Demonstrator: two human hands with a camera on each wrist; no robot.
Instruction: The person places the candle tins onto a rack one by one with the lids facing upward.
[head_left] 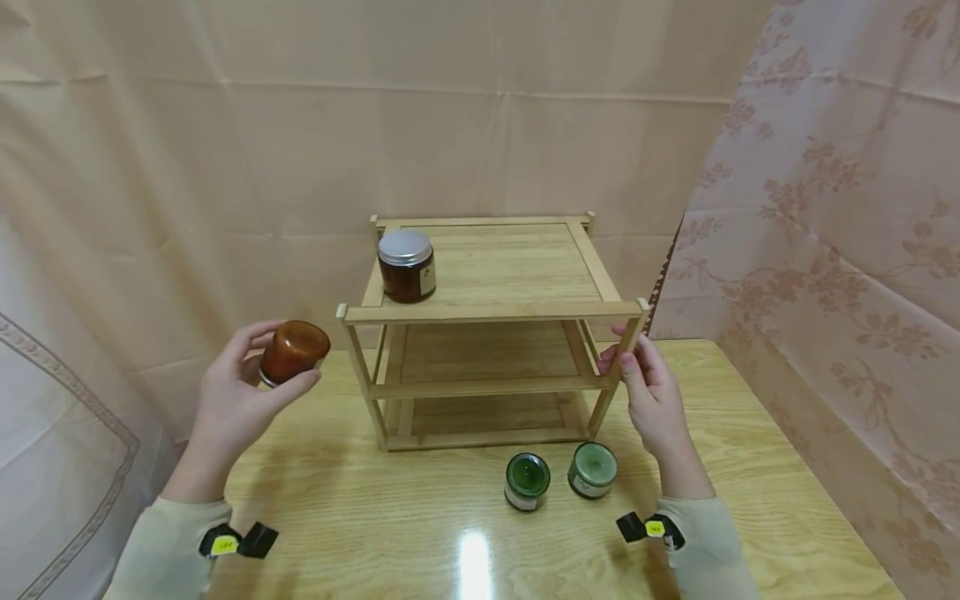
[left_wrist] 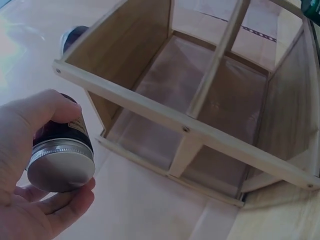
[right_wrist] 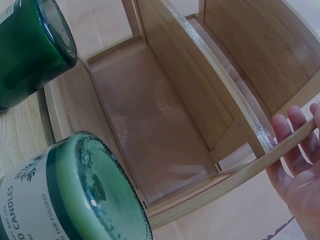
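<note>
My left hand (head_left: 238,392) grips an amber glass jar (head_left: 296,350) to the left of a three-tier wooden shelf (head_left: 491,312). The jar tilts, its glass base turned up; the left wrist view shows its silver lid (left_wrist: 61,170) and part of a label. Thumb and fingers sit on opposite sides of the glass. On the shelf's right side, my right hand (head_left: 654,396) holds the front post, thumb in front and fingertips behind. Another amber jar with a silver lid (head_left: 406,265) stands at the left of the top tier.
On the table (head_left: 360,525) in front of the shelf stand a dark green candle jar (head_left: 527,479) and a lighter green one (head_left: 593,469), side by side. A beige curtain (head_left: 480,150) hangs behind, and a flowered one (head_left: 847,275) at the right.
</note>
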